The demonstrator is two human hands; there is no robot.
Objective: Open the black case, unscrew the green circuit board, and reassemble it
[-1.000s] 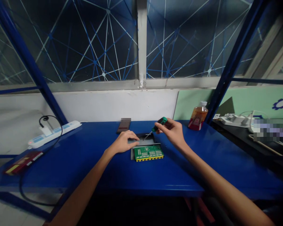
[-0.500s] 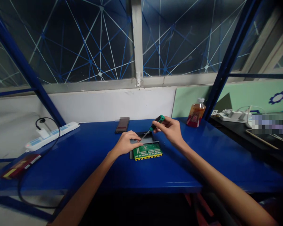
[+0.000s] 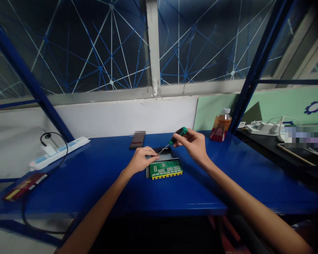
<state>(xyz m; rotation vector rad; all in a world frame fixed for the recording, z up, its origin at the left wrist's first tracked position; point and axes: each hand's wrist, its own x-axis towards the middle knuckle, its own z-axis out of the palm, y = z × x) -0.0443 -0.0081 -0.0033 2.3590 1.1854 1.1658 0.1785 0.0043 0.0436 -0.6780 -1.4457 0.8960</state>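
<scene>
My right hand (image 3: 194, 143) grips a screwdriver (image 3: 178, 136) by its green and black handle, its thin shaft slanting down to the left. The fingers of my left hand (image 3: 141, 159) are pinched together right at the screwdriver's tip; whatever is between them is too small to make out. Below the tip lies a dark metal case (image 3: 167, 152), partly hidden by my left hand. At its near side is a green circuit board (image 3: 165, 167) with a row of yellow connectors along the front edge.
A phone (image 3: 137, 140) lies behind my left hand on the blue table (image 3: 100, 183). At the left are a white power strip (image 3: 60, 153) with a black cable and a dark red box (image 3: 25, 187). A drink bottle (image 3: 221, 125) stands at the back right.
My right hand and the screwdriver handle have shifted slightly up and to the right. The left thumb has drawn up closer to the fingertips at the screwdriver's tip.
</scene>
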